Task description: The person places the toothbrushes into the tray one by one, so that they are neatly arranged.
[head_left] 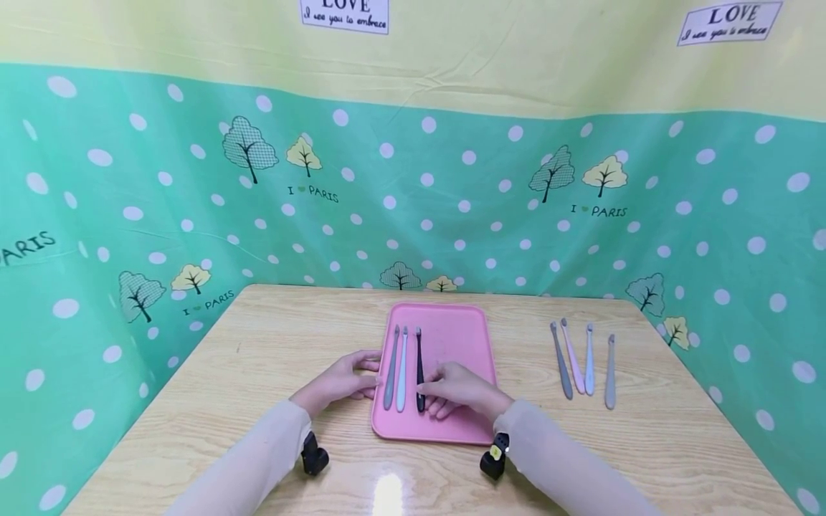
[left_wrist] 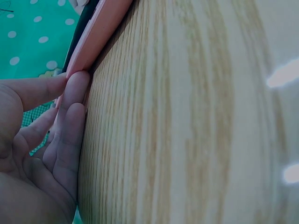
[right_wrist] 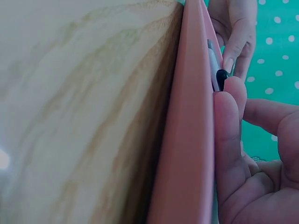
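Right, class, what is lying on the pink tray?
A grey toothbrush, a pale blue one and a black one lie on the tray. The right hand covers part of it, hiding that patch.

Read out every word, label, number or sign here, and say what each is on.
"LOVE" over "I see you to embrace": two white panels high on the curtain, one cut off above.
"I (heart) PARIS": three times on the curtain's green part.
"PARIS", P cut short: curtain, picture's left edge.
Toothbrushes, tray: none readable.
Yellow mark on right wrist's device: too small to read.
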{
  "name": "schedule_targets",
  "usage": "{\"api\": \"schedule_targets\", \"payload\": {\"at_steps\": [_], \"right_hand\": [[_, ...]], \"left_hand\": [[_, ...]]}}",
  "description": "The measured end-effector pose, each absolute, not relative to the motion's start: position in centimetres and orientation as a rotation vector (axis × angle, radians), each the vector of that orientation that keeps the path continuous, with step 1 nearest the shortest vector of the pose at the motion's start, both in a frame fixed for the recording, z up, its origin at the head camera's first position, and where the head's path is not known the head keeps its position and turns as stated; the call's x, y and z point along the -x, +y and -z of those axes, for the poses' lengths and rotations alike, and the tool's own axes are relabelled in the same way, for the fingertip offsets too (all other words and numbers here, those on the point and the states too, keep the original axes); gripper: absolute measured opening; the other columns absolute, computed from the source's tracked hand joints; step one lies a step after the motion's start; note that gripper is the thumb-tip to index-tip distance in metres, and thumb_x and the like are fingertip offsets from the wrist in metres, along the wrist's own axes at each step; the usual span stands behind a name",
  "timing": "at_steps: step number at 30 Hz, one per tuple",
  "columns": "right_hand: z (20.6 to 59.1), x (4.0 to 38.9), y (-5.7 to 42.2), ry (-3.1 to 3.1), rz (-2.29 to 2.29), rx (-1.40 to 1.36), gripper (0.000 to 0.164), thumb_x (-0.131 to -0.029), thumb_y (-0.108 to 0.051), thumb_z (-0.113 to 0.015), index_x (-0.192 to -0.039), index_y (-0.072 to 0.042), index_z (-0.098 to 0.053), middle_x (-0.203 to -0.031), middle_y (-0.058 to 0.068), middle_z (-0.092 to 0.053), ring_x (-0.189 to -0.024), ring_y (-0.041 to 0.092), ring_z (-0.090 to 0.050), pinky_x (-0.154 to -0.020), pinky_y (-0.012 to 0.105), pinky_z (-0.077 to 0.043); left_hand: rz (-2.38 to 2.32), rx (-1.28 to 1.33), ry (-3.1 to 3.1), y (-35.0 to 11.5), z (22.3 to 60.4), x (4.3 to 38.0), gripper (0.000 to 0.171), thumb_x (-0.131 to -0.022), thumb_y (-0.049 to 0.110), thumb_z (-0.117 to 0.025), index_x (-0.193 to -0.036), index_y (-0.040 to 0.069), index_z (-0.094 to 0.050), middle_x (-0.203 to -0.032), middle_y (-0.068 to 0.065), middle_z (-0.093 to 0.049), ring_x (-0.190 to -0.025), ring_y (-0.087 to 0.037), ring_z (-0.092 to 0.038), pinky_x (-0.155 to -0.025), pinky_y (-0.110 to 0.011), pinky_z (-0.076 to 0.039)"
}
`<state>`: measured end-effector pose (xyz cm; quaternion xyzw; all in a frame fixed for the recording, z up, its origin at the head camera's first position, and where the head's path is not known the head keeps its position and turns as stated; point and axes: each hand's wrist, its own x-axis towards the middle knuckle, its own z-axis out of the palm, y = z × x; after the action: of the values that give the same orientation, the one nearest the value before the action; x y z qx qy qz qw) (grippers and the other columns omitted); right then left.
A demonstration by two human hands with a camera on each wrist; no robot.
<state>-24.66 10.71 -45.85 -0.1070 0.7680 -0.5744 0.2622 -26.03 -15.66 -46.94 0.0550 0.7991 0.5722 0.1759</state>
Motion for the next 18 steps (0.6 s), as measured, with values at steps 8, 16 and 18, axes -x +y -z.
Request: {"api": "schedule_targets", "payload": {"at_steps": [8, 16, 18], "right_hand": [[45.75, 24.72, 10.31, 2.095, 1.542, 0.294, 0.028, -0.095, -0.017, -0.070, -0.106, 0.004, -0.057, -0.077, 0.016, -0.068, -0.056, 0.014, -0.067, -0.055, 0.030, -0.059], [45.89, 24.83, 10.10, 2.095, 1.550, 0.282, 0.025, -0.095, -0.015, -0.070, -0.104, 0.004, -0.057, -0.076, 0.015, -0.069, -0.056, 0.014, -0.067, -0.054, 0.030, -0.059], [45.92, 24.86, 10.09, 2.089, 1.554, 0.281, 0.024, -0.095, -0.014, -0.070, -0.104, 0.004, -0.057, -0.075, 0.016, -0.069, -0.055, 0.014, -0.067, -0.054, 0.030, -0.059]], "left_hand": [[-1.626, -0.157, 2.262, -15.63, 46.83, 25.94, 0.063, -0.093, 0.011, -0.071, -0.150, 0.007, -0.045, -0.123, -0.015, -0.057, -0.076, -0.022, -0.069, -0.067, -0.033, -0.058], [-1.623, -0.155, 2.262, -15.62, 46.88, 25.96, 0.063, -0.093, 0.012, -0.071, -0.150, 0.007, -0.045, -0.123, -0.015, -0.056, -0.076, -0.022, -0.069, -0.068, -0.033, -0.058], [-1.625, -0.153, 2.259, -15.66, 46.97, 25.98, 0.063, -0.093, 0.012, -0.071, -0.150, 0.008, -0.045, -0.124, -0.015, -0.056, -0.077, -0.022, -0.069, -0.068, -0.033, -0.058]]}}
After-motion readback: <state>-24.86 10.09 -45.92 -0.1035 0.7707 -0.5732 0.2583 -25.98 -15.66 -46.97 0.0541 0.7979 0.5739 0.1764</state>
